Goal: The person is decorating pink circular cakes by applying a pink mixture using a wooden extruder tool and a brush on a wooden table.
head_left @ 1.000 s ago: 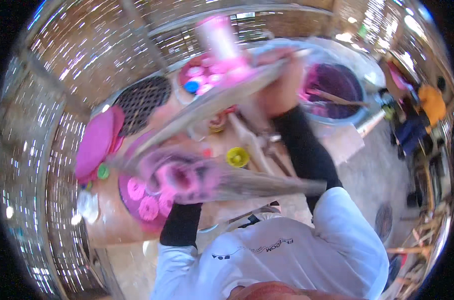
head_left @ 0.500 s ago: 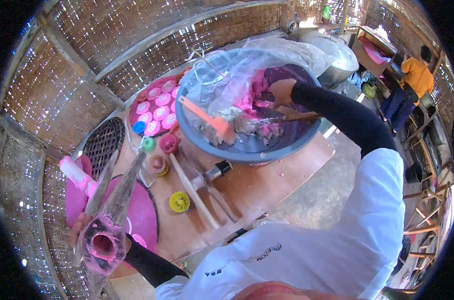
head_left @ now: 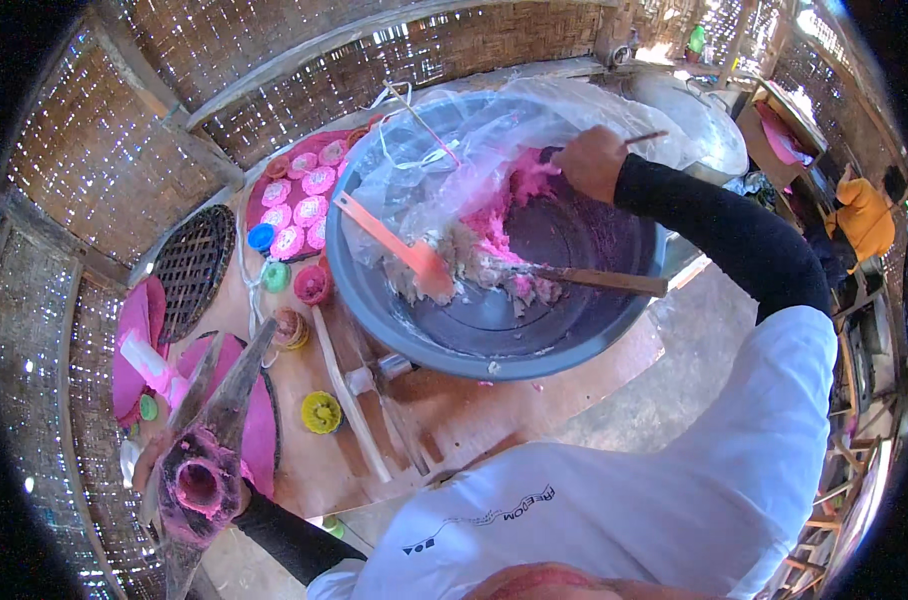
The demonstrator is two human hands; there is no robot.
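At the lower left my left hand [head_left: 242, 497] is closed around a wooden press [head_left: 164, 505] with a round hole, smeared with pink dough. Over the right part of a wide grey basin [head_left: 494, 368] my right hand [head_left: 592, 163] is closed on a tool whose thin brown handle [head_left: 647, 136] sticks out to the right; its far end is hidden. Pink dough [head_left: 486, 222] lies just left of that hand, beside greyish-white dough [head_left: 464, 268]. An orange spatula [head_left: 389, 240] and a wooden stick [head_left: 614, 280] rest in the basin, partly in the dough. Clear plastic sheeting [head_left: 414, 140] covers its far left side.
Left of the basin lie pink-and-white rounds [head_left: 309, 210] on a pink tray. Small moulds in yellow [head_left: 321, 411], green [head_left: 275, 276] and blue [head_left: 261, 237] stand on the table [head_left: 524, 420]. A woven rack [head_left: 196, 270] leans behind. Far right, a person in orange [head_left: 862, 222] works.
My right hand has risen and moved right within the basin, and a thin handle now shows in it. The wooden stick lies exposed. My left hand stays on the press.
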